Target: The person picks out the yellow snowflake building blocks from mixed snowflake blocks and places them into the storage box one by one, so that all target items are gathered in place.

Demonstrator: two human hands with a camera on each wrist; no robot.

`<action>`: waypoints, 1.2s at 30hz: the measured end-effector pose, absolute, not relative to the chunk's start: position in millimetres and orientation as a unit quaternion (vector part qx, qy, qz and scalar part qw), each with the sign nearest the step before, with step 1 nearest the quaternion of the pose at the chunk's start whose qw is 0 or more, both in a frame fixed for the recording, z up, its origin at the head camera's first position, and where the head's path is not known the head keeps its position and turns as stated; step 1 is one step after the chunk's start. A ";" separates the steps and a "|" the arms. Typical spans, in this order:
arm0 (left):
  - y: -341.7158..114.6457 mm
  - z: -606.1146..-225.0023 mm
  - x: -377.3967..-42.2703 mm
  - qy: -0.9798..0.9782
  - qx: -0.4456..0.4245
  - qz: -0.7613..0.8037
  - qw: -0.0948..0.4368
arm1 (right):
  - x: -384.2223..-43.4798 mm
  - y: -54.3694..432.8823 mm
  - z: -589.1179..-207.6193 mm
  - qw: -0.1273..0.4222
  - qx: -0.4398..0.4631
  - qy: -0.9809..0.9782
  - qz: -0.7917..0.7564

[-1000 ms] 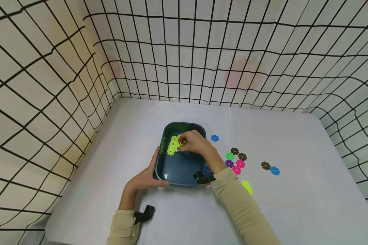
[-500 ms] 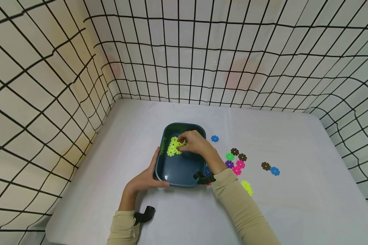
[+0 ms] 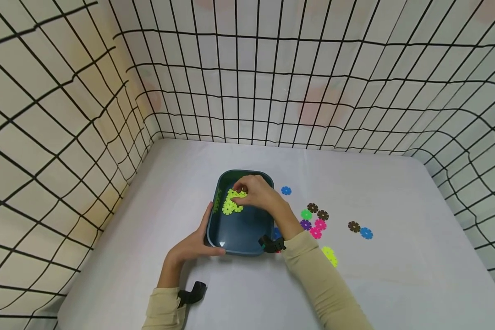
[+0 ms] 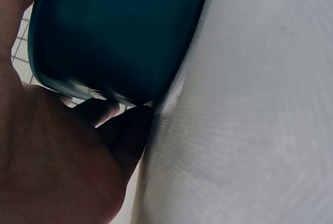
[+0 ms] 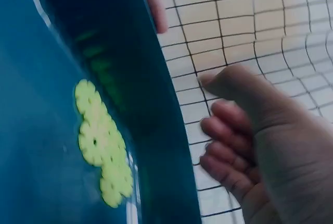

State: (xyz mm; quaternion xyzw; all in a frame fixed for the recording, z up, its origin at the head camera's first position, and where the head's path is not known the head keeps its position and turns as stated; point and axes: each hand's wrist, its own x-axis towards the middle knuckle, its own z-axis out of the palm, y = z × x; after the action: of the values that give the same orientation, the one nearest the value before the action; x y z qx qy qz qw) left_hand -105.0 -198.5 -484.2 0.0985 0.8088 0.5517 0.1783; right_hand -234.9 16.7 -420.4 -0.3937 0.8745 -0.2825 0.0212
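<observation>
A dark teal plastic tub (image 3: pixel 241 233) stands on the white table. My left hand (image 3: pixel 191 245) grips its near left corner, the thumb along the near wall and the fingers at the left side. Several yellow-green flower-shaped discs (image 3: pixel 228 208) lie together on the tub's floor. Above them hangs my right hand (image 3: pixel 257 192), fingers bent. In the right wrist view, the fingers (image 5: pixel 226 169) are loosely curled with no disc visible between them and the thumb. The left wrist view shows the left hand (image 4: pixel 62 156) against the tub's outer wall (image 4: pixel 114 31).
Right of the tub lie loose discs: brown (image 3: pixel 312 207), green (image 3: pixel 306 214), purple (image 3: pixel 305 224), pink (image 3: pixel 320 224) and blue (image 3: pixel 286 190). Yellow discs (image 3: pixel 329 256) lie by the right sleeve. A black wire grid (image 3: pixel 247 82) surrounds the table's back and sides.
The right hand has shifted slightly left over the yellow discs. The left hand keeps its place on the tub. The whole head view has tilted a little.
</observation>
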 end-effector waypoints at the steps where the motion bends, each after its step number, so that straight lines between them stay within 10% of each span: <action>1: -198.3 -484.8 -104.8 0.809 0.097 0.552 0.179 | -233.1 17.5 -418.5 0.017 -0.397 0.873 -0.285; 36: -194.1 -484.5 -100.2 0.807 0.099 0.557 0.169 | -183.5 116.1 -425.5 -0.071 -0.333 0.876 -0.343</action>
State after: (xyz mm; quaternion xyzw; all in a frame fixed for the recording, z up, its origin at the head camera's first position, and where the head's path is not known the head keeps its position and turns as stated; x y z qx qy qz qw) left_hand -100.2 -194.1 -484.5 0.0994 0.8074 0.5565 0.1690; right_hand -183.5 116.1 -425.5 -0.3328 0.8757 -0.3426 -0.0705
